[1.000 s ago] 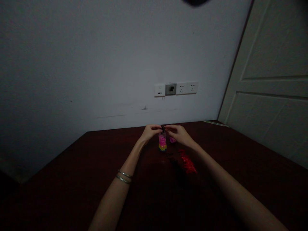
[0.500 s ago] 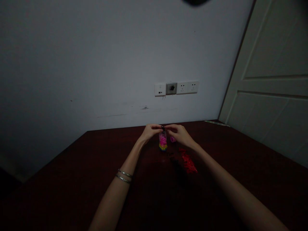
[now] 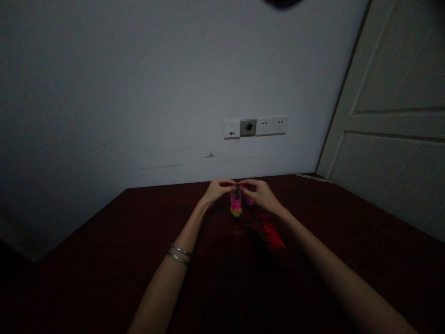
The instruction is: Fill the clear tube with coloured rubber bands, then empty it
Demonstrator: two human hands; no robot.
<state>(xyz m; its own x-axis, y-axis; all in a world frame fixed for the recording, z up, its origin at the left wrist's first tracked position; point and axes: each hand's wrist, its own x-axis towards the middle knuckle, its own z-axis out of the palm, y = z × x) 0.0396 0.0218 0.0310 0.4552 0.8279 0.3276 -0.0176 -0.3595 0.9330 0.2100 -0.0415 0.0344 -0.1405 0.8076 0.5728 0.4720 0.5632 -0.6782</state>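
A small clear bottle [image 3: 236, 204] stands on the dark table, with pink pieces in its middle and yellow and blue ones at the bottom. Dark pieces [image 3: 237, 194] show in its upper part. My left hand [image 3: 219, 189] and my right hand [image 3: 257, 192] meet over the mouth, thumbs and index fingers pinched from both sides. Small dark bits show between the fingertips; the neck is partly hidden. Just under my right hand lies a pink cap-like piece [image 3: 250, 201]. Closer to me, a patch of shiny red pieces [image 3: 273, 234] lies left of my right forearm.
A few dark bits [image 3: 246, 224] lie between the bottle and the red pieces. The reddish-brown table [image 3: 167, 218] meets a pale wall [image 3: 156, 93] with sockets [image 3: 271, 125]. A white panelled door [image 3: 392, 106] rises at right, with a thin strip [image 3: 313, 177] near its foot.
Dark pieces that stuck up at the bottle's mouth now sit lower, inside its upper part. Both hands stay almost in the same place.
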